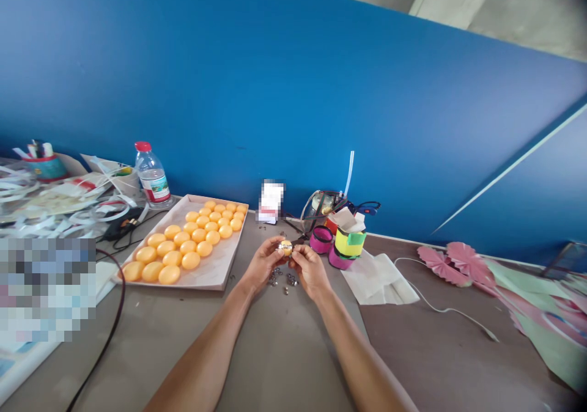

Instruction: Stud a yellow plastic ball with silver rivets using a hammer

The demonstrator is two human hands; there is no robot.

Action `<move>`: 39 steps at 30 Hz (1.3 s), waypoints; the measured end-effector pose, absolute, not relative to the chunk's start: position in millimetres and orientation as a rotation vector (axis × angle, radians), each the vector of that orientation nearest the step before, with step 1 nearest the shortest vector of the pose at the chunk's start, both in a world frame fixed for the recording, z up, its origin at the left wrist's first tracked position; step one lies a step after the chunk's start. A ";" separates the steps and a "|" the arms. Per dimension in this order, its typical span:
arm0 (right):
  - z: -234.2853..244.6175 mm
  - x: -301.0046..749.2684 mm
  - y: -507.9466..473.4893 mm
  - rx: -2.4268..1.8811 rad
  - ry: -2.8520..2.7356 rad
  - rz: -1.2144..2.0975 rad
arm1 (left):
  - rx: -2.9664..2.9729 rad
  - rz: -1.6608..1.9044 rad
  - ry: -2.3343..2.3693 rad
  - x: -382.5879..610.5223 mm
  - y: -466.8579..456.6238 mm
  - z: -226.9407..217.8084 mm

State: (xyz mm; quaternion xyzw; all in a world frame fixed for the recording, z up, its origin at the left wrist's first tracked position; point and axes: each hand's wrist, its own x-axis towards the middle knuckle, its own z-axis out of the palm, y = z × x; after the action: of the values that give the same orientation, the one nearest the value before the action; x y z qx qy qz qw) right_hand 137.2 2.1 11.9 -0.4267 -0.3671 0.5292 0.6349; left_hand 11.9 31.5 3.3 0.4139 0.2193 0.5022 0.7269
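Note:
Between my hands, above the middle of the table, is a small orange ball with shiny silvery bits on its surface. My left hand is closed round the ball's left side. The fingers of my right hand are pinched together at its right side; whatever lies between those fingertips is too small to make out. Several small shiny metal pieces are scattered on the table just below my hands. To the left, a shallow white box holds rows of plain orange balls.
A water bottle stands behind the box. Right of my hands are pink tape rolls, a yellow roll and white paper. A white cable and pink paper fans lie farther right. A blue partition rises behind.

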 end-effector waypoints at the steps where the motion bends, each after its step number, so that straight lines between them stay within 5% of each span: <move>1: 11.5 137.1 2.2 -0.976 -0.838 1.211 | 0.918 1.111 0.488 11.9 31.6 3.3; 20: 5.6 142.9 6.2 -0.952 -0.818 1.250 | 0.800 1.095 0.483 14.6 30.2 2.4; 27: 3.4 159.8 5.5 -1.464 -1.528 0.672 | 0.683 1.117 0.444 8.7 33.8 6.3; 39: 13.7 137.7 -12.4 -1.676 -2.090 0.321 | 0.684 1.135 0.439 8.1 31.5 11.3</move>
State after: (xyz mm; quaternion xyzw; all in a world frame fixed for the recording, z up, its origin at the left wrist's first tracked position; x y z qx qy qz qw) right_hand 137.7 -12.4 13.7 -0.6058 -0.7557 0.1162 0.2198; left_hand 8.1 31.5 11.3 0.3149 0.2022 0.5226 0.7661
